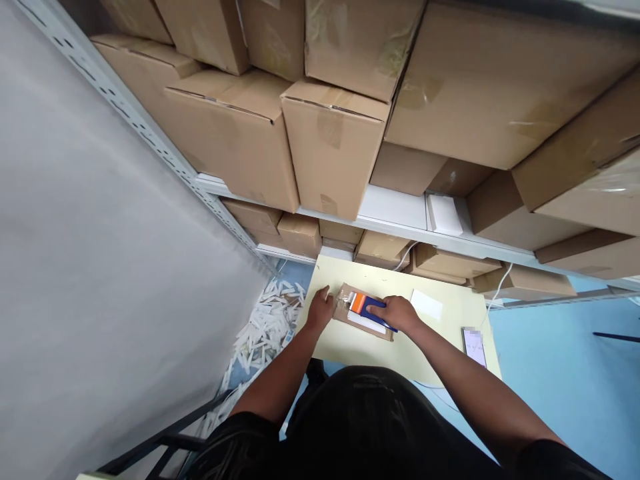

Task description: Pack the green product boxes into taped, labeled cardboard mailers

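Note:
A flat brown cardboard piece (pixel 345 308) lies on a small pale yellow table (pixel 350 347). On it sits an orange and blue tool (pixel 361 305) with a white strip beside it. My right hand (pixel 395 313) rests on top of the blue part, fingers curled over it. My left hand (pixel 321 308) presses the left edge of the cardboard, fingers bent against it.
A white paper (pixel 427 304) and a phone (pixel 474 347) lie on the table's right side. Shelving (pixel 400 217) stacked with cardboard boxes (pixel 330 147) rises behind. White paper strips (pixel 263 333) litter the blue floor at left. A grey wall panel (pixel 100 267) stands left.

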A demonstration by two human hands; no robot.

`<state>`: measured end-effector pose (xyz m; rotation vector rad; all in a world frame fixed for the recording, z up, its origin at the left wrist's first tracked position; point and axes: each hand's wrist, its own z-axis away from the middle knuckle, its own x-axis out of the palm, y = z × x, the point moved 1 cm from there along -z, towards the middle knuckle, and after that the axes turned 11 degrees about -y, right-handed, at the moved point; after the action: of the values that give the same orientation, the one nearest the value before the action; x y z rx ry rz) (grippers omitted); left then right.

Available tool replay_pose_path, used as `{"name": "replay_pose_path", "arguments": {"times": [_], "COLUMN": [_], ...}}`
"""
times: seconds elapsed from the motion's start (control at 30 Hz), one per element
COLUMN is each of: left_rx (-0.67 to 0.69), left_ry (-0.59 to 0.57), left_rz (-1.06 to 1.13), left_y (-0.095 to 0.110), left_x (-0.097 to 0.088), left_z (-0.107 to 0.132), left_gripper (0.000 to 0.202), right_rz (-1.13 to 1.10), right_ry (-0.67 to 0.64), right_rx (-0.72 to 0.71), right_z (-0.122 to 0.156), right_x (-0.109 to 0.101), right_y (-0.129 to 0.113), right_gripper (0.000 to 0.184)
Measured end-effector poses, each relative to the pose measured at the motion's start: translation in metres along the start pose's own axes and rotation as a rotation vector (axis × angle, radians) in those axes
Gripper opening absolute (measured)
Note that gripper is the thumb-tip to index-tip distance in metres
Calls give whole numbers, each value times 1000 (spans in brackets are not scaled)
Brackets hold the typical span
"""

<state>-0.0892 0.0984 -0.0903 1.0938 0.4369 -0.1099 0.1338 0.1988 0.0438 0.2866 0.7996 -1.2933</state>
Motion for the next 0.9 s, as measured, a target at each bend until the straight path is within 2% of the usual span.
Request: {"name": "replay_pose_path", "arguments": {"times": [0.1, 0.17, 0.3, 0.43, 0.53, 0.67, 0.73, 0.8, 0.9], "left_rx": [411, 591, 556, 505, 459, 452, 475, 506, 538], "left_ry": [-103, -159, -115, -125, -151, -167, -167, -177, -197], "left_rz": [-277, -474, -687, -704, -677, -680, -662, -646, -650], "left_y": [9, 11, 8, 11, 15, 18, 19, 20, 20], "left_x": [0, 4, 9, 6, 4, 4, 4, 5, 5], "left_z": [19, 29, 35, 34, 34, 34, 34, 33, 32], "left_gripper": [53, 57, 61, 61, 61, 62, 61, 62, 64], "right_rz": [-1, -4, -22, -65, -83, -187, -236, -241, -148], "right_ry": [-14, -20, -34, -37, -25, -74, -101, -105, -92], "right_rx": [3, 3, -27, -27, -8, 55, 114, 149, 167], "right_z": [-2, -4, -8, -3, 12, 41, 52, 54, 34], "right_x": [-1, -1, -2, -9, -13, -3, 7, 17, 27], "right_y": [-1, -1, 1, 23, 68, 158, 195, 214, 206], "right_gripper": [65, 64, 64, 65, 64, 61, 60, 61, 65]}}
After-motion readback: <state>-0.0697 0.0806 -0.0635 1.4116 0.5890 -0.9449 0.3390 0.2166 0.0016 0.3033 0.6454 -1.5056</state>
